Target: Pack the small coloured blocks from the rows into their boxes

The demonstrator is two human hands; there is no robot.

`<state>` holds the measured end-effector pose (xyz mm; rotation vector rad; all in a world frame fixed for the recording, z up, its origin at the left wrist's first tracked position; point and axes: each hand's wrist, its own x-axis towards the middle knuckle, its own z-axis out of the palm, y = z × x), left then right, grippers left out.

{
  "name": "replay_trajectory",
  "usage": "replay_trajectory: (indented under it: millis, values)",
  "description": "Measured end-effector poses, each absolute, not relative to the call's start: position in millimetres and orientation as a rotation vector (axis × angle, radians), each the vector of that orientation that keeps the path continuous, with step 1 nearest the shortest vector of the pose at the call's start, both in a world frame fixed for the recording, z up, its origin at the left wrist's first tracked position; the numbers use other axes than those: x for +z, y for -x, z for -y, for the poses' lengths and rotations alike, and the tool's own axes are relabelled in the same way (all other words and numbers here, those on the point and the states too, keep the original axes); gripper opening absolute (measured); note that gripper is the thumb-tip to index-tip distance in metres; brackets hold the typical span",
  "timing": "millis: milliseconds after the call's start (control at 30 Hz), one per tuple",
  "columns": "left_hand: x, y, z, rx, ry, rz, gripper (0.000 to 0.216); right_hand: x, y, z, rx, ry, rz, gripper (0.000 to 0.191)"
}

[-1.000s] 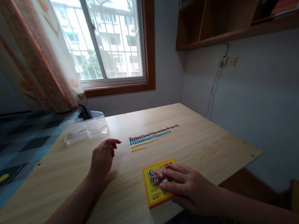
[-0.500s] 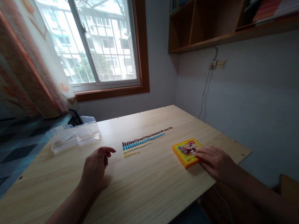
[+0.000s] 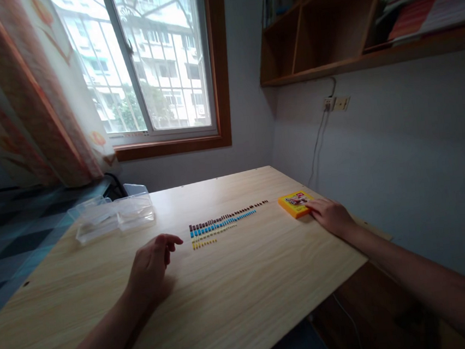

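In the head view, the yellow box lies at the fingertips of the right grip, to their left, close to the right edge of the wooden counter. The fingers are together and slightly bent, their tips resting on the top of the box at its right side; most of the box shows beyond them, printed face up. The thumb is largely hidden, so I cannot tell whether the grip pinches the box or only touches it. The box looks flat and level.

The left grip is well apart from the box, across the counter. It is loosely half-curled, the index finger reaching out, and nothing is seen in it. Its fingertip is near the left ends of four rows of small pieces, without touching them.

Those rows lie between the two grips. Farthest from the person is the dark brown row, then the blue row, the pale row and, nearest, the short yellow row. Their left ends roughly line up. The brown row reaches farthest right, its end near the left side of the box. Clear plastic containers stand at the far left of the counter, beyond the left grip.
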<state>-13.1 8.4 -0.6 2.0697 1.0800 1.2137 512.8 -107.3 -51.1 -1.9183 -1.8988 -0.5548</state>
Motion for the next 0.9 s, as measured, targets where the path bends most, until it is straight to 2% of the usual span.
replay_trajectory:
  millis: [200,467,900]
  values:
    - [-2.0,13.1,-9.3,1.215,-2.095,-1.068,0.064,-60.3,-539.9,56.3,-0.468,1.988,1.790,0.023]
    - [-5.8,13.6,-12.1,1.191,-2.077,-1.089,0.066,-64.7,-558.1,6.6,-0.377,1.987,1.706,0.028]
    - [-8.4,12.9,-14.2,1.206,-2.035,-1.084,0.066,-73.5,-571.6,-10.9,-0.325,1.902,1.685,0.029]
